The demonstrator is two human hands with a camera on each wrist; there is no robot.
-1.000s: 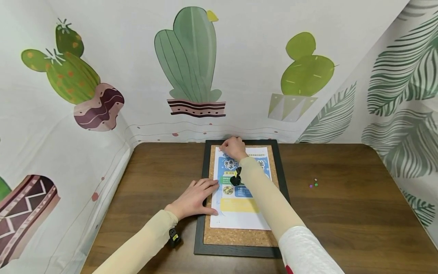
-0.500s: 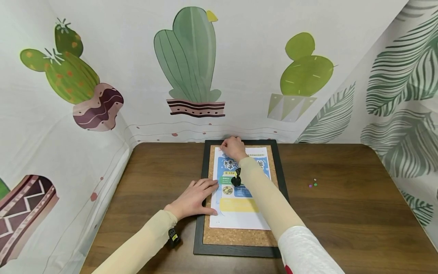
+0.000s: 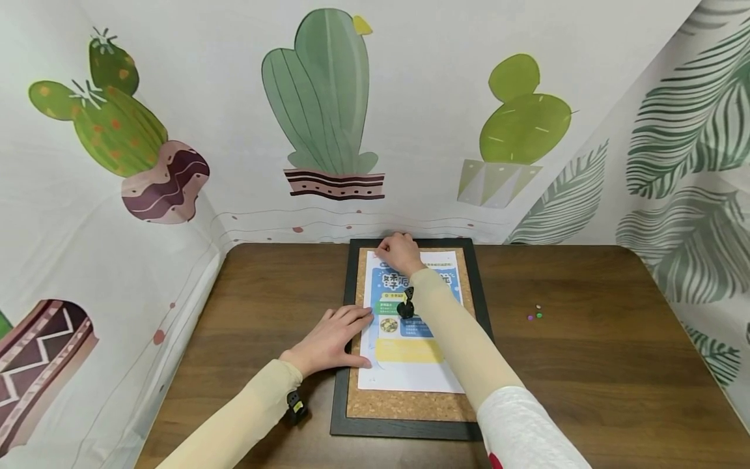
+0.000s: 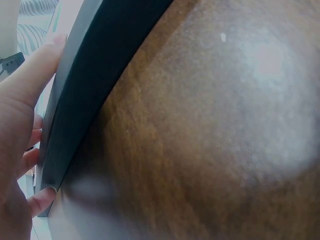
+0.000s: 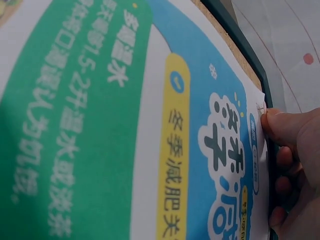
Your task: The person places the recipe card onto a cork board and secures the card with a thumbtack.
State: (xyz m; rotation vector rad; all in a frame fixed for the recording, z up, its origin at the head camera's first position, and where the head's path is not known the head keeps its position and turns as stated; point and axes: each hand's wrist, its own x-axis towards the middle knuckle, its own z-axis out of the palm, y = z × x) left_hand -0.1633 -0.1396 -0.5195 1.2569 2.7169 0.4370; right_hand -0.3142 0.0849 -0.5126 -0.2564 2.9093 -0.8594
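Poster (image 3: 410, 379) title: on the cloud-edged heading (image 5: 227, 145) I read 冬季 and 减; my right sleeve (image 3: 454, 326) hides what follows in the head view.
Yellow strip (image 5: 175, 150): I read 冬季减肥关, then the view cuts it off.
Green panel (image 5: 100, 135), heading: 多喝温水.
Green panel, first line: its start is cut, then I make out 天喝够1.5-2升温水或淡茶, with the number 1.5-2 clear.
Green panel, second line: 将口渴误认为饥饿 reads at its end.
Blue outlined badge (image 5: 254, 155): near my right hand (image 5: 297, 160), its print is too small for me.
Blue box (image 3: 416, 327): white lines, too small to read.
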